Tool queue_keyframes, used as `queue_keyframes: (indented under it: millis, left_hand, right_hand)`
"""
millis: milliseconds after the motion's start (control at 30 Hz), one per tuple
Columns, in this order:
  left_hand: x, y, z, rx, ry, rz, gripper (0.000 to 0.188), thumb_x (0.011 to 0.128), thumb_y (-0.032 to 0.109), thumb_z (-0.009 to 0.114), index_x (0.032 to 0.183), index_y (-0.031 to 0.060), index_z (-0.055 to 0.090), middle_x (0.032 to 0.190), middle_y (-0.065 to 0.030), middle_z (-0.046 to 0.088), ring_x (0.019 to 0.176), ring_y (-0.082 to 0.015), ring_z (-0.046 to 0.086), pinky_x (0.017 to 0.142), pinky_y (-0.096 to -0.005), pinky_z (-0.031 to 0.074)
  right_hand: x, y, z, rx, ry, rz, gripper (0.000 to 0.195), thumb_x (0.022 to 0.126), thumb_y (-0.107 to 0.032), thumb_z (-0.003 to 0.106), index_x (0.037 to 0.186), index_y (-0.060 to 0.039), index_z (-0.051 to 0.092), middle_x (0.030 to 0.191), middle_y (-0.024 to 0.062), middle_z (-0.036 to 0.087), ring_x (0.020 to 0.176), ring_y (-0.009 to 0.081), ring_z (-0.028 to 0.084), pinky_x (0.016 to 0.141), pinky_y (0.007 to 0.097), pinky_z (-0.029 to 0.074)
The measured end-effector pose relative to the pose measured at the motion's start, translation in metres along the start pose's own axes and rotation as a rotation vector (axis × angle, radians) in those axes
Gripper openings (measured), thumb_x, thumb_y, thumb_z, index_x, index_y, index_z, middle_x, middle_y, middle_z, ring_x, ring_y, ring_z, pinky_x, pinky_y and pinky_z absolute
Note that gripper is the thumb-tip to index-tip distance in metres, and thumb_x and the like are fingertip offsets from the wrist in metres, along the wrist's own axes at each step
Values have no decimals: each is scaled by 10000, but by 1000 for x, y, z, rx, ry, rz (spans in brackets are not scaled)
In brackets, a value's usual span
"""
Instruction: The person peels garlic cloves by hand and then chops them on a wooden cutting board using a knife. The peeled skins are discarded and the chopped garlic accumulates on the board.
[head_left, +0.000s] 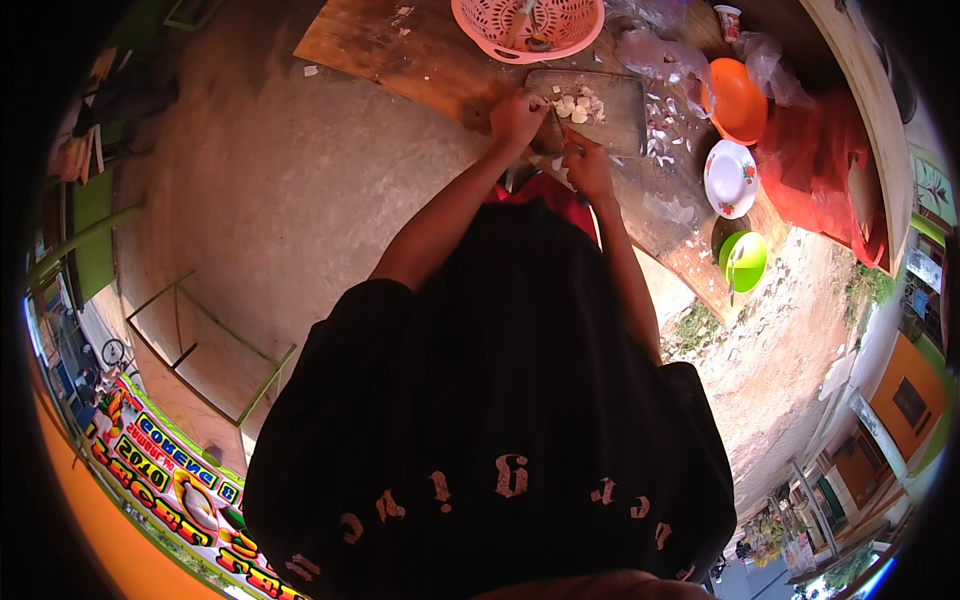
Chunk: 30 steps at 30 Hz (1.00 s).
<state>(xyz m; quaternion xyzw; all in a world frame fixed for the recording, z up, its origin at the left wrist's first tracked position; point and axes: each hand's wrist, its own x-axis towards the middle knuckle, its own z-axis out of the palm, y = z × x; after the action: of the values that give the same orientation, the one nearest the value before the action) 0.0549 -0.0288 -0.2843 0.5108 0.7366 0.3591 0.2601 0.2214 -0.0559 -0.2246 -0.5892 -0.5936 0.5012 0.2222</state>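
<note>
My right hand (587, 163) is closed around the handle of a small knife (558, 120), whose blade points towards my left hand. At the left end of a dark wooden cutting board (626, 135), my left hand (519, 118) has its fingers pinched together near the blade; whether a small piece is between them is too small to tell. Pale peeled and sliced pieces, perhaps garlic or shallot (577, 107), lie in a pile on the board, just right of my left fingers. Papery peelings (661, 127) are scattered right of the board.
The wooden table (390, 46) holds a pink perforated basket (517, 54) with utensils beyond the board. To the right stand an orange bowl (739, 101), a white floral plate (729, 180) and a green bowl (742, 262) with a spoon. Clear plastic bags (660, 56) and red plastic (810, 161) lie nearby.
</note>
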Motion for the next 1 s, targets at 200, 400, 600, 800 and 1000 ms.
queue_keyframes:
  millis: [200, 400, 600, 800, 1000]
  left_hand:
    - [7, 3, -4, 84, -84, -50, 153, 808, 298, 762, 875, 161, 756, 811, -21, 709, 729, -206, 698, 662, -344, 541]
    - [19, -3, -1, 26, -68, 118, 147, 814, 246, 746, 901, 128, 736, 869, -41, 706, 778, -229, 707, 682, -355, 549]
    - [25, 0, -4, 5, -101, 167, 94, 797, 196, 737, 840, 113, 727, 866, -51, 699, 743, -252, 698, 671, -376, 556]
    - [31, -3, -5, -41, -107, 97, 99, 788, 203, 737, 813, 106, 735, 857, -68, 701, 746, -261, 698, 682, -375, 557]
    - [31, 7, -10, 77, -186, 143, 111, 777, 216, 723, 814, 113, 745, 865, -74, 709, 760, -264, 704, 702, -371, 563]
  right_hand:
    - [3, 12, -2, 10, -6, 144, 378, 1013, -255, 552, 1383, -202, 613, 633, 23, 590, 445, 74, 476, 411, 279, 402]
    - [-6, -10, -9, 63, -4, 129, 374, 978, -225, 558, 1339, -183, 647, 612, 66, 608, 471, 117, 543, 486, 319, 468]
    - [5, -8, -15, -20, -63, 99, 385, 1013, -263, 545, 1389, -206, 608, 648, 35, 605, 456, 73, 482, 427, 284, 421]
    - [20, 0, -23, -86, -81, -16, 381, 1005, -266, 550, 1371, -194, 624, 636, 41, 603, 453, 83, 500, 431, 295, 421]
    - [21, -2, -27, -109, -94, 28, 368, 965, -225, 560, 1312, -146, 656, 815, 186, 662, 643, 252, 637, 607, 377, 490]
